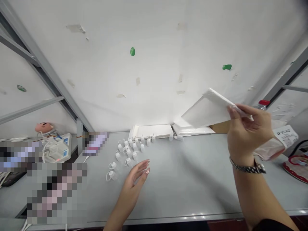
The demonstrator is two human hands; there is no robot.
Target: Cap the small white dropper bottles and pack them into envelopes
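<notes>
My right hand [250,130] is raised above the table, pinching a thin white paper sheet [202,110] by its edge. The sheet is folded or doubled along its top and slants down to the left. Low over the table, my left hand [137,178] holds nothing, with its fingers stretched out and the thumb apart. Just beyond it stand several small white squeeze bottles [128,161] with looped cap straps. One more small bottle [171,137] stands apart at the back, and another lies on its side beside it.
Two stacks of white paper [154,131] lie along the back wall. A red-capped bottle [264,103] and a labelled plastic bag [286,137] are at the right. Leftward are a phone [96,142], a power strip [64,149] with cables, and grey metal frame bars.
</notes>
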